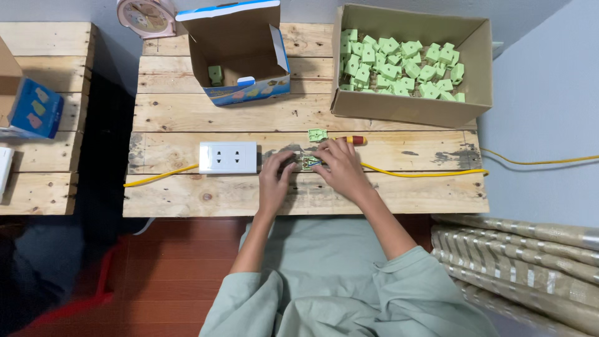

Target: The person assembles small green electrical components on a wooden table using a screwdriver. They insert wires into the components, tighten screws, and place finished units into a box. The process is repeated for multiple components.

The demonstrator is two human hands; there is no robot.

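My left hand [275,176] and my right hand [340,165] meet over a small green socket part [307,163] on the wooden pallet table [224,196]; both sets of fingers pinch it from either side. Another green socket part [317,135] lies just beyond my right hand. Behind my right fingers pokes out a red-handled screwdriver [355,140]. To the left of my left hand sits a white double wall socket [228,156]. A yellow cable [412,173] runs across the table under my hands.
A large cardboard box [409,109] with several green socket parts stands back right. A smaller open box [240,53] holds one green part. A pink clock [146,15] sits at the back. Blue packages [34,107] rest on the left table. Rolled patterned material [518,262] lies right.
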